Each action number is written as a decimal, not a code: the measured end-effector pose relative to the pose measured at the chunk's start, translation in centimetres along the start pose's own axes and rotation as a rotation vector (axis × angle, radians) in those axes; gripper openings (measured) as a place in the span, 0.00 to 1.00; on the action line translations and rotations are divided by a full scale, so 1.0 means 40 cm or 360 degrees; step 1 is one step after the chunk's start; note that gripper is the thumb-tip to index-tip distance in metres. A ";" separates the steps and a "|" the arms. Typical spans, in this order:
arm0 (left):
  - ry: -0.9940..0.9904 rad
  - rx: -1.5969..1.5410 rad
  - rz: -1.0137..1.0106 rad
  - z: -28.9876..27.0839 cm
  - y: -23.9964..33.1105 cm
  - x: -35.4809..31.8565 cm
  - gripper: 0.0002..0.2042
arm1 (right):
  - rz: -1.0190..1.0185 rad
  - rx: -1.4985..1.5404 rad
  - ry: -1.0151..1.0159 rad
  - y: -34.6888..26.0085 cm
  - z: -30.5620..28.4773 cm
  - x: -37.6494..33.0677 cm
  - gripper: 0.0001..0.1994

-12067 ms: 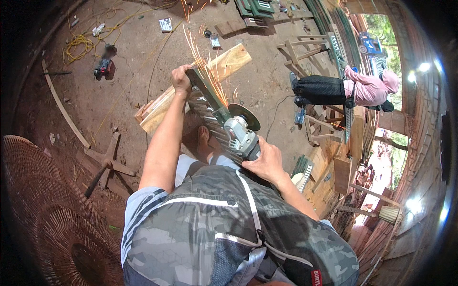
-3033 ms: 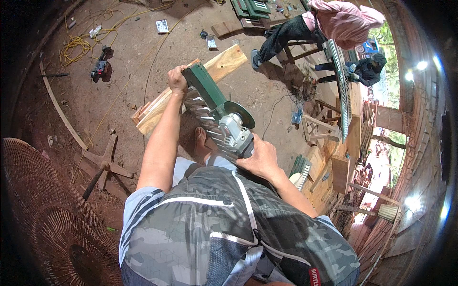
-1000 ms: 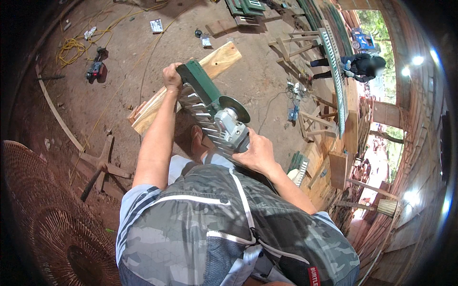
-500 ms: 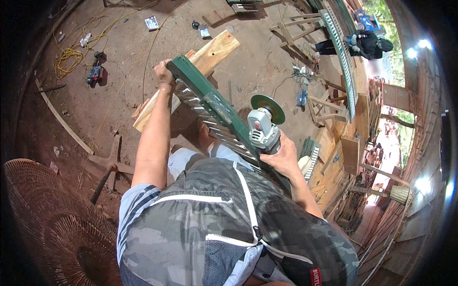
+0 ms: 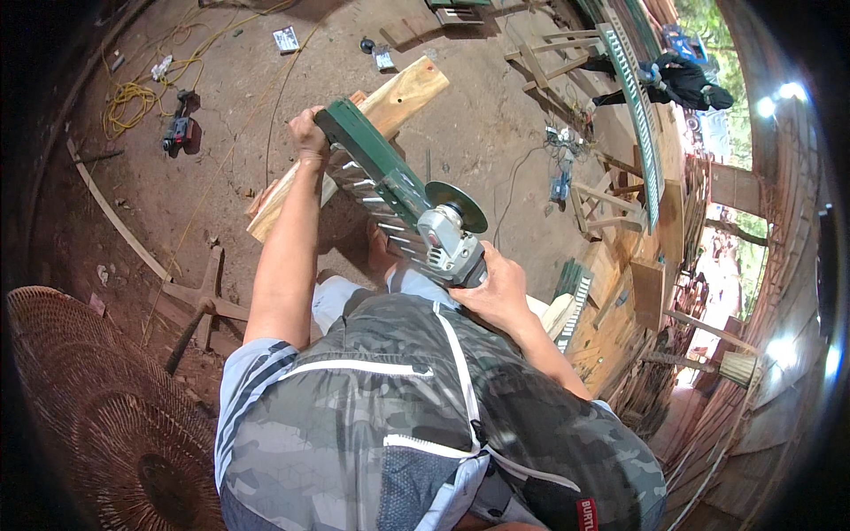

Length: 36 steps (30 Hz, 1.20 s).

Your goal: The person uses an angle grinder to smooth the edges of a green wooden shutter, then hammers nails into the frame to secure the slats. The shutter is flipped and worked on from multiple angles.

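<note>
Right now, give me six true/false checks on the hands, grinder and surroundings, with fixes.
1. The right hand holds the grinder. True.
2. The left hand is off the green bar. False: the left hand holds its far end.
3. Sparks fly from the grinder. False: none show.
4. The fan is at the person's left. True.
5. The green bar hides part of the plank. True.
6. The co-worker wears pink. False: dark clothes.
</note>
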<state>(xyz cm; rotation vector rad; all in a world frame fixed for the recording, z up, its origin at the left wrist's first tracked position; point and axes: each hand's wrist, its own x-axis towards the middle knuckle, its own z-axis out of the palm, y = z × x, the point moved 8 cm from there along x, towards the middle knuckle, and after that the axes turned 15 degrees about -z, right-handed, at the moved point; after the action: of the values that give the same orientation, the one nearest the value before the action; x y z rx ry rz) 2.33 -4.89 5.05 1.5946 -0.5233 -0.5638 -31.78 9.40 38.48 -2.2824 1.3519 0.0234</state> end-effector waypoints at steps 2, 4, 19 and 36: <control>-0.0019 -0.0013 0.0013 -0.004 0.000 0.005 0.06 | 0.0017 0.0004 -0.0049 -0.010 0.005 0.012 0.35; 0.0060 0.0132 0.0191 -0.012 0.014 -0.001 0.05 | 0.0044 0.0017 -0.0093 -0.025 0.005 0.022 0.35; 0.0032 0.0113 0.0177 0.004 0.047 -0.023 0.05 | 0.0029 -0.0108 -0.0120 -0.044 0.011 0.032 0.36; 0.0271 0.0427 0.0490 -0.025 0.141 -0.051 0.05 | 0.0047 -0.0169 -0.0176 -0.061 0.004 0.049 0.32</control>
<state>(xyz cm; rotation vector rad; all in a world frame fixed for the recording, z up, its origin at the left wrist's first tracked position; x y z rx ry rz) 1.37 -3.35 10.85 1.7523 -0.7215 -0.1270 -28.72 8.83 38.80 -2.3110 1.3563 0.2332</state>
